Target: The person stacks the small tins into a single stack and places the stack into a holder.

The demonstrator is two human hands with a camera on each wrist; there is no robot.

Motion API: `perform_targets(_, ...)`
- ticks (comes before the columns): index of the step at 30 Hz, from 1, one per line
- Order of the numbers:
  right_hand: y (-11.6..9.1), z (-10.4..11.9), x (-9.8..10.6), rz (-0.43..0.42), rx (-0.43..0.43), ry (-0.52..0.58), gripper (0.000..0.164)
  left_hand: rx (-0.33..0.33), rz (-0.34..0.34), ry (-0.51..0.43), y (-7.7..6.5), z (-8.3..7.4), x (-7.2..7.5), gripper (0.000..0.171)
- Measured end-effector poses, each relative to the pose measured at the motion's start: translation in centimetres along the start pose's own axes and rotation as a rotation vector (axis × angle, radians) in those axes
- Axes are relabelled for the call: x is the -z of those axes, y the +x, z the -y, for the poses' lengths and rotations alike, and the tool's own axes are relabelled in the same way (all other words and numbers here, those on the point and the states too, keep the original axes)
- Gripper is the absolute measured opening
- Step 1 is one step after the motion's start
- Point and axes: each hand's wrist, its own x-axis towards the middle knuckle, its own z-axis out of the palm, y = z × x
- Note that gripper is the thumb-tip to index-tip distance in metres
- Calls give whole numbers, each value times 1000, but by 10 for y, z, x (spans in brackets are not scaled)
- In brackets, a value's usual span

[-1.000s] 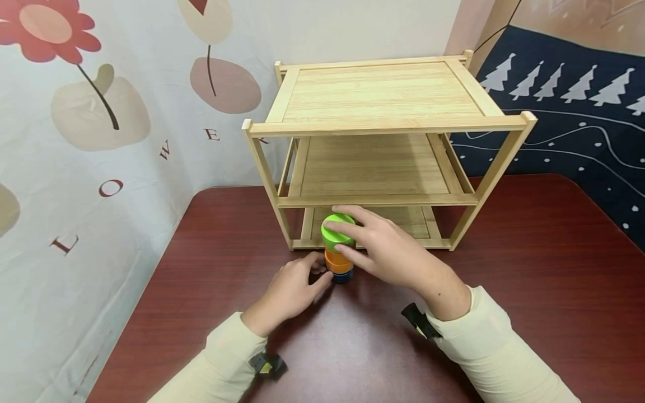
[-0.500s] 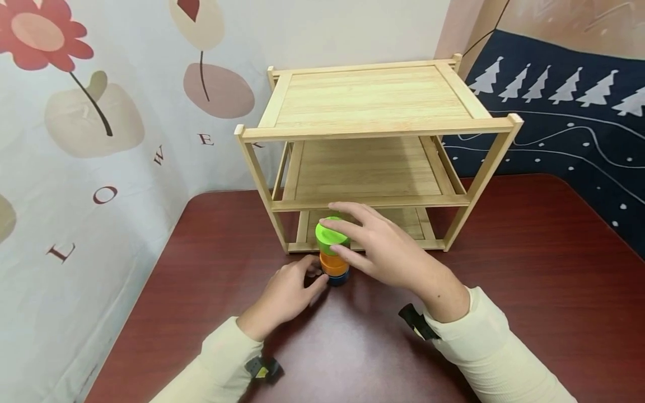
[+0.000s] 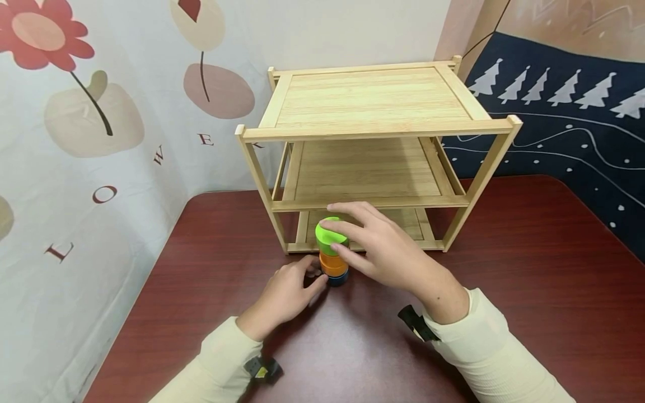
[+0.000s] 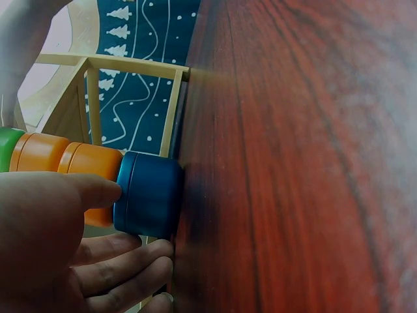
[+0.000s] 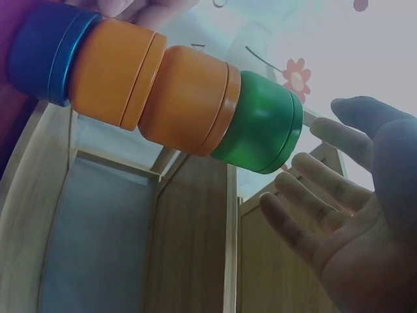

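A stack of small round lidded jars stands upright on the table: a blue jar (image 4: 150, 195) at the bottom, two orange jars (image 5: 117, 72) above it, and a green jar (image 3: 330, 238) on top. Cupped loosely beside the base is my left hand (image 3: 284, 291). Its thumb tip lies at the blue jar and its other fingers extend along the far side. My right hand (image 3: 385, 246) hovers at the top of the stack with fingers spread. In the right wrist view, a small gap separates those fingers (image 5: 300, 228) from the green lid.
Right behind the stack stands a wooden shelf rack (image 3: 375, 134) with three levels. The dark red table (image 3: 529, 268) extends to both sides. A flower-printed cloth (image 3: 126, 184) hangs at left, and a navy tree-print cloth (image 3: 569, 129) at right.
The head view has shifted slightly, so everything appears a little farther left than one second ago. The stack and both hands otherwise keep their places.
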Motion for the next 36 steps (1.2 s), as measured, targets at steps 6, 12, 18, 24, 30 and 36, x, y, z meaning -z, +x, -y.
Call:
perform_targets(6,-3,-1,0,2,1,-2,38,6,6,-2,0,-1,1,32)
perform_targets(12,-10,-4,1,6,-12,-10,42,15,12,0,0,-1,2,34)
perform_targets(18,-16,-5,1,20,-36,-29,46,13,8,11,0,-1,0,33)
perform_targets(24,-22,-9,1,29,-58,-30,49,6,4,14,0,0,0,33)
perform_targets(30,-24,-10,2,19,-56,-33,52,1,1,15,1,-1,0,32)
perform_targets(36,-24,-9,1,-11,-87,4,61,9,5,17,1,-1,0,33)
